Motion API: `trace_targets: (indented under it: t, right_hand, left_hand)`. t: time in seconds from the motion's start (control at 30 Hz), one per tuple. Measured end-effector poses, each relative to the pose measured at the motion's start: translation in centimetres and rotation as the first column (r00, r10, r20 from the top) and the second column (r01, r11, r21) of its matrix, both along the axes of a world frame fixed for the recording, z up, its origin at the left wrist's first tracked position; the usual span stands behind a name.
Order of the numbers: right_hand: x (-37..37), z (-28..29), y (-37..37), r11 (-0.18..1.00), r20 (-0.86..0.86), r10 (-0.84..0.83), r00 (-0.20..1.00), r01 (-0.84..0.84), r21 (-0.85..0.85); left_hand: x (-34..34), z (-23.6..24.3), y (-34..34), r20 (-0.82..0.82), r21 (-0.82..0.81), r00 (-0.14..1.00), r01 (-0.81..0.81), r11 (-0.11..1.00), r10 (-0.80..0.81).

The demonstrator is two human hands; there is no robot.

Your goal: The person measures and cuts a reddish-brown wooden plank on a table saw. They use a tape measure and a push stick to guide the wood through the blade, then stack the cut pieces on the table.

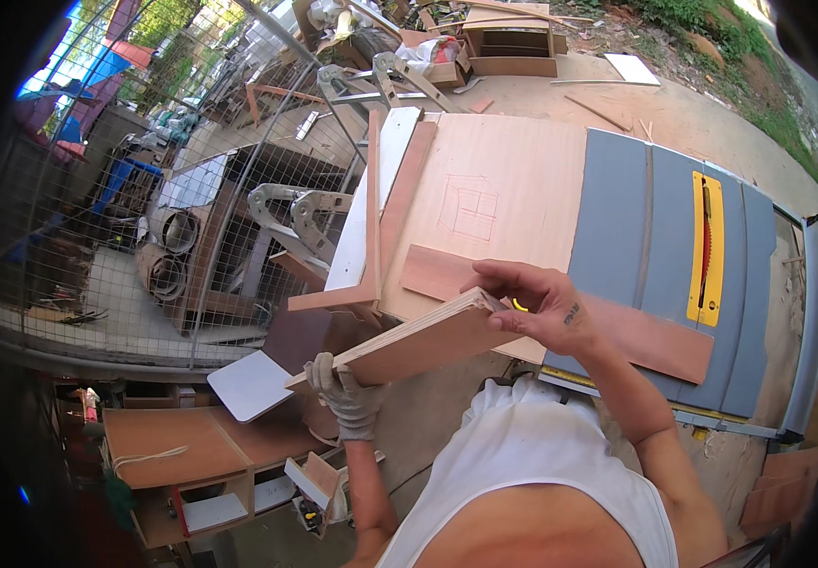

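Observation:
A narrow plywood board (418,343) is held up at a slant in front of my body, its layered edge facing up. My left hand (347,402), in a grey work glove, is closed around its lower left end. My bare right hand (543,305) is at the upper right end, with fingers and thumb bent about the corner. A small yellow thing (521,305) shows by the right palm; its kind is not clear. Under the right forearm, a long reddish-brown board (655,339) lies across the bench and the grey saw table (617,218).
A red saw blade (707,237) stands in the yellow insert at the right. Red pencil lines mark the pale plywood top (532,151). Wooden strips (400,204) and a folding metal ladder (300,213) are at the left, before a wire fence (239,218). A brown cabinet (182,445) sits lower left.

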State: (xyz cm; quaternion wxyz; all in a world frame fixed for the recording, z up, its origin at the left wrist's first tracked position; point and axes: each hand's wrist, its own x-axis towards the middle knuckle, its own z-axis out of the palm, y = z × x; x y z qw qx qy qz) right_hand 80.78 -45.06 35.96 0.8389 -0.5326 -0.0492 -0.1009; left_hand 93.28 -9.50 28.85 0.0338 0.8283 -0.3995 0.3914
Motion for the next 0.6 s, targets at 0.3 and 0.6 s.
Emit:
trace_targets:
  t: [0.3, 0.6]
  right_hand:
    - [-1.8, 1.4, 1.2, 0.976, 0.078, 0.011, 0.997, 0.006, -0.216]
    - [-2.6, -0.7, -0.2, 0.981, -0.110, -0.156, 0.982, 0.141, -0.135]
  left_hand:
    - [-2.6, -7.0, 1.9, -0.380, -0.087, 0.912, 0.131, 0.988, -0.154]
    - [-4.1, -1.8, 0.1, -0.092, 0.032, 0.993, -0.066, 0.997, 0.069]
